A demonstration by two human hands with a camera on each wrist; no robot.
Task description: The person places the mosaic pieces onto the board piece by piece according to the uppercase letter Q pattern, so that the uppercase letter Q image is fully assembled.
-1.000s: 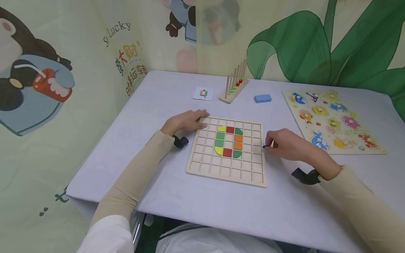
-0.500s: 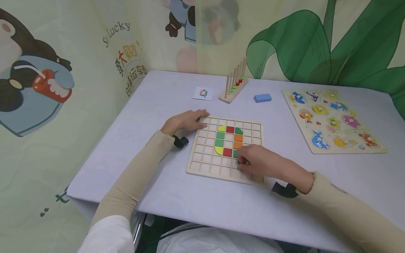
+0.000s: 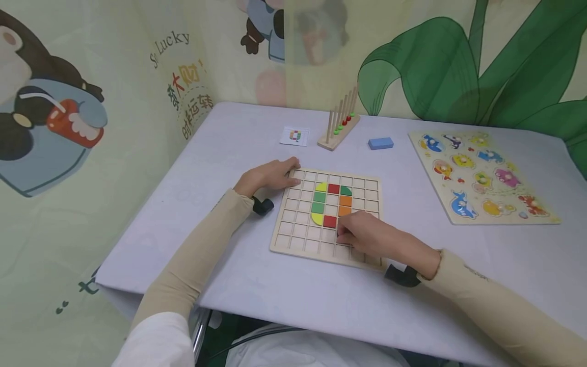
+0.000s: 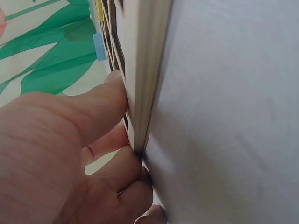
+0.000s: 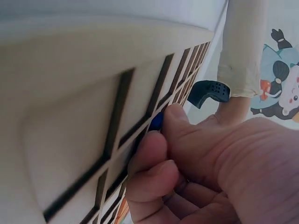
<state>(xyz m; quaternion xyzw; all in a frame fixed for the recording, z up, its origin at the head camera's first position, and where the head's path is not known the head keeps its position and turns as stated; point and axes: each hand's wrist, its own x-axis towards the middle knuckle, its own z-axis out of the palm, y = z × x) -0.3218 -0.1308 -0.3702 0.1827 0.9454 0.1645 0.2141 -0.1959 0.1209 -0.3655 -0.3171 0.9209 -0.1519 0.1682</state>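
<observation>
A square wooden grid board (image 3: 293,239) lies on the table, with yellow, red, green and orange tiles forming a ring in its cells. My left hand (image 3: 270,176) holds the board's far left corner. In the left wrist view the thumb (image 4: 100,100) lies on its top face, with fingers curled at the edge. Over the lower right of the ring, my right hand (image 3: 373,234) pinches a small blue tile (image 5: 157,122) between thumb and fingers, down at the grid. Most of this tile is hidden by the fingers, and the hand covers the ring's lower right corner.
Behind the board lie a small pattern card (image 3: 294,136), a wooden peg rack (image 3: 334,141) with green and red beads, and a blue block (image 3: 380,143). To the right is an animal knob puzzle (image 3: 442,196). A patterned cloth (image 3: 137,127) hangs behind the table.
My right hand has moved left from beside the board's right edge onto the grid, carrying the blue tile, then shifted slightly further left. My left hand has stayed at the corner.
</observation>
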